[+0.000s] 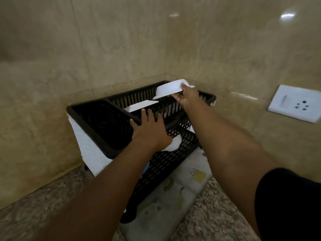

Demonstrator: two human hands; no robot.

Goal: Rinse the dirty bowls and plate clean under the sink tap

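Note:
A black slatted dish rack [97,117] stands in the corner of the counter. My right hand [188,98] grips a white bowl [169,88], upside down and tilted, at the rack's far right end. A white plate [140,105] leans inside the rack's upper tier. My left hand [149,131] rests on the rack's front rim with fingers curled over it. Below my left wrist another white dish [175,144] shows partly in the lower tier. No sink or tap is in view.
A white cloth [88,150] hangs over the rack's left end. A printed drying mat [173,193] lies under the rack on the speckled granite counter [213,216]. Beige tiled walls meet behind the rack. A white switch and socket plate [295,103] sits on the right wall.

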